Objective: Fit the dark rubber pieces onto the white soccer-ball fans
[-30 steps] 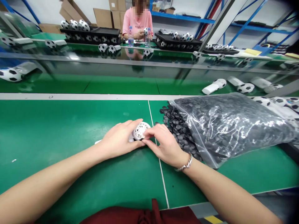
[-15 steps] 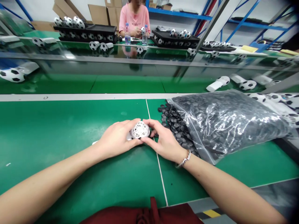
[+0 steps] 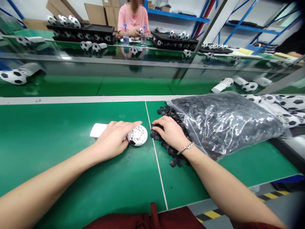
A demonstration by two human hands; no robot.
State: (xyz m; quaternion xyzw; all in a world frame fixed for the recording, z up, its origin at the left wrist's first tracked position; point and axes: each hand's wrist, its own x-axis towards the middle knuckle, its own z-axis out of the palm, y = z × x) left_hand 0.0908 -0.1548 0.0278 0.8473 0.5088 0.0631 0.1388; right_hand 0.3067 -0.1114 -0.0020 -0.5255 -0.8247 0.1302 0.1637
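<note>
My left hand (image 3: 115, 137) wraps a white handheld piece with a football-shaped head, holding it against the green table. Its round head (image 3: 137, 135) shows an open white lattice with a black patch low on its left side. From behind my hand the white handle (image 3: 98, 130) sticks out to the left. To the right, my right hand (image 3: 169, 132) rests over a pile of loose black pentagon pieces (image 3: 166, 111). Its thumb and forefinger are slightly apart at the pile's left edge, with no piece clearly gripped; the other fingers are partly hidden.
A clear bag (image 3: 233, 124) full of black pieces lies right of the pile. Football-headed pieces (image 3: 222, 85) lie beyond the table's pale edge (image 3: 107, 99). A person in a pink shirt (image 3: 133, 19) sits opposite, near black trays (image 3: 83, 33) and water bottles.
My right hand has left the football-shaped head and moved right onto the black pieces. My left hand has shifted slightly left with the piece, exposing more of its head and handle.
</note>
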